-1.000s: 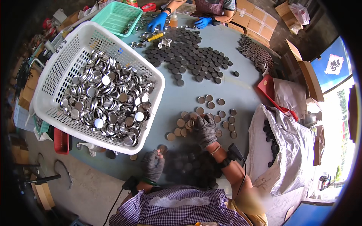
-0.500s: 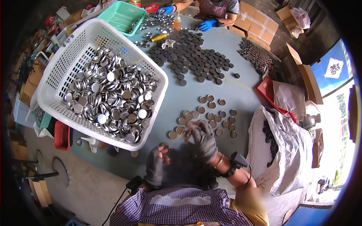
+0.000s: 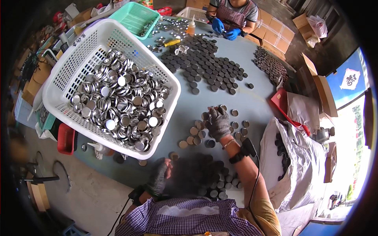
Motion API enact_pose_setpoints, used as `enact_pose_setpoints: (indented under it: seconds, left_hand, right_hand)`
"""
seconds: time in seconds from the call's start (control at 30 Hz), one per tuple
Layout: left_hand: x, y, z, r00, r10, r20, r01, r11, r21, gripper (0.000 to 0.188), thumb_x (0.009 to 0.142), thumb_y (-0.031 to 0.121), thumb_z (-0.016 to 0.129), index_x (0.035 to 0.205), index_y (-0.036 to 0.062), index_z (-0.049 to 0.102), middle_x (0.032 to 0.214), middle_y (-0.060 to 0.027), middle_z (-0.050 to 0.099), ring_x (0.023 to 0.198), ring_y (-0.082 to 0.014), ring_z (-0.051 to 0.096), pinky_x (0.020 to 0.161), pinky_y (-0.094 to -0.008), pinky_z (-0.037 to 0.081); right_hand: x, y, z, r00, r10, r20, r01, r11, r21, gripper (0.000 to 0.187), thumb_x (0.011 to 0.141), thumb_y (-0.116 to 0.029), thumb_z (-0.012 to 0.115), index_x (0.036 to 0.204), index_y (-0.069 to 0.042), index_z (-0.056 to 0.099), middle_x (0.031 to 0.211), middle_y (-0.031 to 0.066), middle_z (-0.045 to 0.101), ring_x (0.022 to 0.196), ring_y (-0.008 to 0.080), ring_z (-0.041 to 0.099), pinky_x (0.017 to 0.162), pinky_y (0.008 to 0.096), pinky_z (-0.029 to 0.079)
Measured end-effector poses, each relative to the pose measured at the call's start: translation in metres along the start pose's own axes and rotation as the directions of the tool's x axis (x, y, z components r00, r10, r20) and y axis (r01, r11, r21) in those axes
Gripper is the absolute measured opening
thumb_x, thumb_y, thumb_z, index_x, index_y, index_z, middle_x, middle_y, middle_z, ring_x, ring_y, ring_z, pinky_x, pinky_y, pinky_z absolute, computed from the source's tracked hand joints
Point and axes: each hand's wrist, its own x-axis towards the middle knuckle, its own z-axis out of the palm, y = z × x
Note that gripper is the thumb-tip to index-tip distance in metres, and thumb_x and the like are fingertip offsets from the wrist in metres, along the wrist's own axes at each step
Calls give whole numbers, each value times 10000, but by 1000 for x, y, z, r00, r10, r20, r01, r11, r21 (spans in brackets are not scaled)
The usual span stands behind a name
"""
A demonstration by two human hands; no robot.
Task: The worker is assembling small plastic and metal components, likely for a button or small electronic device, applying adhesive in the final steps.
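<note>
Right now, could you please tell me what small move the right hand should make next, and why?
Perhaps the right hand should grasp a round disc beside it, since several lie loose around it on the table; whether it already holds one is unclear.

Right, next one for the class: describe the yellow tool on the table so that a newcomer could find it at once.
Start at the big white basket on the left and look beyond its far right side. On the grey-blue table, between the green basket and the spread of dark discs, lies the yellow tool. Its bright yellow sets it apart from the dark discs and silvery pieces nearby.
</note>
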Motion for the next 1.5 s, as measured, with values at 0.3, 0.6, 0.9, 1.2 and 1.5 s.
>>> enact_pose_setpoints:
  seconds: [0.3,0.6,0.9,1.2,1.5]
  left_hand:
    - [8,-15,-20,989,75,-127,-51,982,184,180,941,163,591,1057,26,595,771,-71,585,475,-85,453,414,-237,369]
    - [8,-15,-22,993,52,-106,-36,988,149,132,955,116,582,1062,40,585,798,-73,571,523,-91,484,448,-243,387]
    - [10,-19,-26,994,63,-93,-46,985,166,128,961,109,574,1067,38,577,809,-73,573,530,-98,486,454,-248,388]
    - [10,-22,-30,994,89,-66,-79,988,132,123,959,95,568,1069,39,572,807,-75,569,530,-101,486,455,-253,390]
    - [8,-18,-25,993,66,-101,-53,991,125,122,961,96,568,1065,33,576,801,-82,571,519,-105,485,447,-257,382]
  right_hand:
    - [-3,30,7,970,-189,150,193,981,-12,483,698,-217,729,1148,-92,604,1061,88,642,1154,340,503,949,489,406]
    - [-8,31,15,971,-238,9,238,971,28,381,710,-164,700,1073,-80,614,983,96,646,1069,332,550,884,469,445]
    - [5,42,18,982,-121,-147,109,990,-92,352,680,-124,680,1022,-77,612,940,101,624,964,330,564,825,469,447]
    - [0,49,-4,981,-31,-192,-8,980,-199,317,647,-118,678,954,-93,606,820,76,590,836,306,558,776,443,431]
    - [-5,26,14,988,-151,21,152,983,-101,367,604,-121,720,953,-87,611,939,105,601,931,327,571,822,471,437]
